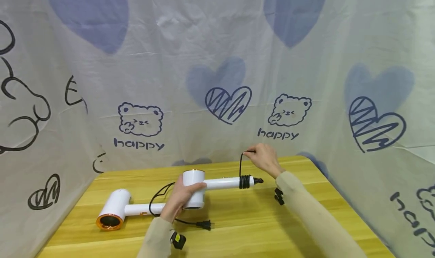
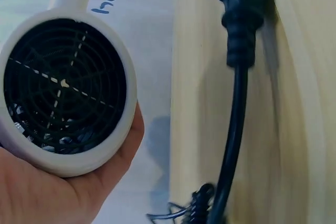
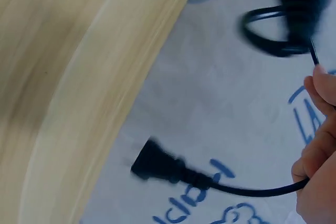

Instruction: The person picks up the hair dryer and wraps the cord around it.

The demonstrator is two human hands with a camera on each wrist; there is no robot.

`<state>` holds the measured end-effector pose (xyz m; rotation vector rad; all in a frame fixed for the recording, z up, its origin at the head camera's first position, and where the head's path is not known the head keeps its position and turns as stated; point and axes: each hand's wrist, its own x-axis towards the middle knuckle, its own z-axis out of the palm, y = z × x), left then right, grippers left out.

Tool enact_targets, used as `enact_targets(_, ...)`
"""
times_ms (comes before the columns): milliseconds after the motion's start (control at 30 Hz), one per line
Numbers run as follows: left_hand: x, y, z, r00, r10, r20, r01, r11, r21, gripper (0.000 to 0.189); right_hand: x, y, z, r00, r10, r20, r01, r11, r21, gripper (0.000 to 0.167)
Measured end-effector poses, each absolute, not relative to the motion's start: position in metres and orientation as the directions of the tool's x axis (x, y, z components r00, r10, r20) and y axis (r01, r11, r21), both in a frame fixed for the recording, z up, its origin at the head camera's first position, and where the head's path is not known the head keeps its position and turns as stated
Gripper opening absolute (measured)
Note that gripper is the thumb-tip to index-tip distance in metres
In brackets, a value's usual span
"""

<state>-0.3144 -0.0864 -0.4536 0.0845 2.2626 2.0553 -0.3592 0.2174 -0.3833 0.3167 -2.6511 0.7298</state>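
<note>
Head view shows the white hair dryer held over the table, its long axis running left to right, barrel at the left end and handle at the right. Around the handle, near its tip, sits the black coil of wound cord. From that coil a strand goes up nearly straight, then bends over to the right hand, which stands above and to the right of the coil, apart from the white hair dryer itself. The right hand is far nearer to the coil; the left hand is at the barrel.

On the right hand, thumb and forefinger pinch the strand with no gap showing, and the other fingers are curled in. The right wrist view shows a plug on a short length of cord coming out of the same fist. The left hand wraps the barrel, thumb across its near side, and grips it without covering the grille.

Left of the white hair dryer lies a second hair dryer; another plug rests just below the barrel in the head view.
</note>
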Motion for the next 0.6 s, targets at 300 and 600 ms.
enact_targets(300, -0.317, -0.083, -0.448, -0.988, -0.075, 0.135, 0.104, 0.32, 0.942, 0.088, -0.347, 0.203, -0.379, -0.856, -0.121, 0.503, -0.359, 0.84, -0.408, 0.022)
enact_targets(600, -0.322, -0.084, -0.447, -0.946, -0.207, 0.251, 0.129, 0.468, 0.874, 0.093, -0.333, 0.196, -0.394, -0.829, -0.128, 0.544, -0.387, 0.833, -0.395, 0.019)
